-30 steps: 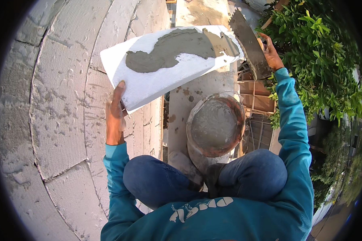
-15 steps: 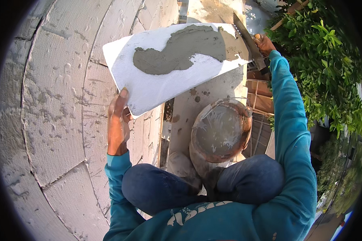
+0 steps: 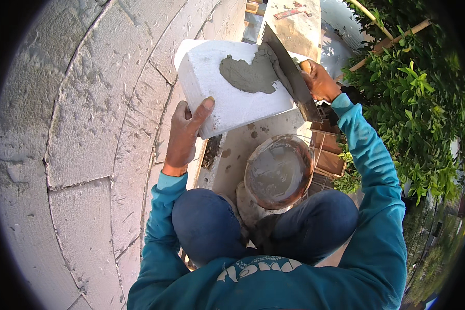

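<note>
A white rectangular block point(image 3: 227, 111) is held up in front of me, its left end side showing. My left hand point(image 3: 185, 133) grips the block's near left corner, thumb on top; its other fingers are partly hidden behind the block. Wet grey mortar point(image 3: 247, 75) lies in a thick patch on the upper face. In my right hand point(image 3: 321, 82) is a notched trowel point(image 3: 289, 75), gripped by its handle. The long metal blade stands tilted across the right part of the block, its edge against the mortar, with some mortar heaped along the blade. The blade hides the block's right end.
A bucket point(image 3: 307, 183) of grey mix stands between my knees on a narrow stained plank point(image 3: 237, 139). To the left rises a wall point(image 3: 88, 144) of pale blocks. Leafy branches point(image 3: 408, 108) hang at the right, with bamboo poles point(image 3: 413, 30) among them.
The trowel has moved left from the block's far right end onto the mortar, and the mortar patch looks smaller and bunched. The block has turned, bringing its left end side into sight.
</note>
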`<state>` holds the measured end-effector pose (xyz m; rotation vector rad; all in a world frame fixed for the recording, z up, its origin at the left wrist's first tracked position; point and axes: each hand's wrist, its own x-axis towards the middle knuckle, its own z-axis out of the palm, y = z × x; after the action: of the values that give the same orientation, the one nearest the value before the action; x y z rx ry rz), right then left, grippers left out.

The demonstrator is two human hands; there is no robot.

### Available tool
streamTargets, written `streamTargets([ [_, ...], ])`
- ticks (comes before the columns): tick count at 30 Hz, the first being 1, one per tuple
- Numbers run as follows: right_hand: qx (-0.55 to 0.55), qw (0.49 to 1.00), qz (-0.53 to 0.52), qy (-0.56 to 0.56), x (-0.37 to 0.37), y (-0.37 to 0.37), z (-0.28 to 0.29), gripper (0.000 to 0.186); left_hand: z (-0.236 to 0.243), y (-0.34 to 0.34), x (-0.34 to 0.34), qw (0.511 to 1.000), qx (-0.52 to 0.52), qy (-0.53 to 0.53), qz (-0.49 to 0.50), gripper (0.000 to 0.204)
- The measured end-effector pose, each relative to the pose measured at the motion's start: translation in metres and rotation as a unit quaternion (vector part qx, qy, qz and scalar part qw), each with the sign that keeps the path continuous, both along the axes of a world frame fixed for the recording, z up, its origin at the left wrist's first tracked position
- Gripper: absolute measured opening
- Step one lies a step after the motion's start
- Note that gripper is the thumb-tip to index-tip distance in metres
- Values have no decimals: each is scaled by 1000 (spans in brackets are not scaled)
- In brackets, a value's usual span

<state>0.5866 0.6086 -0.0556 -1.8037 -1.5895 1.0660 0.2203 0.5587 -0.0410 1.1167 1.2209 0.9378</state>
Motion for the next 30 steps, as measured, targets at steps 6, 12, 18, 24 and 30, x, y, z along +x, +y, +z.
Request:
streamTargets([
  [6,-6,999,16,40,-71,-22,51,21,6,-5,5,999,5,-46,15,68],
  [12,-31,996,35,75,-112,-36,78,19,-6,-5,3,994,48,-96,21,59],
  [18,6,973,57,222,-117,-48,53,32,-18,2,-4,982,-38,-185,3,66],
  [24,69,974,-27,214,-102,-52,62,40,-18,0,-7,972,-54,-229,0,71],
  [30,-60,972,-50,223,-103,-37,87,19,-16,2,-7,981,-55,-185,7,62],
])
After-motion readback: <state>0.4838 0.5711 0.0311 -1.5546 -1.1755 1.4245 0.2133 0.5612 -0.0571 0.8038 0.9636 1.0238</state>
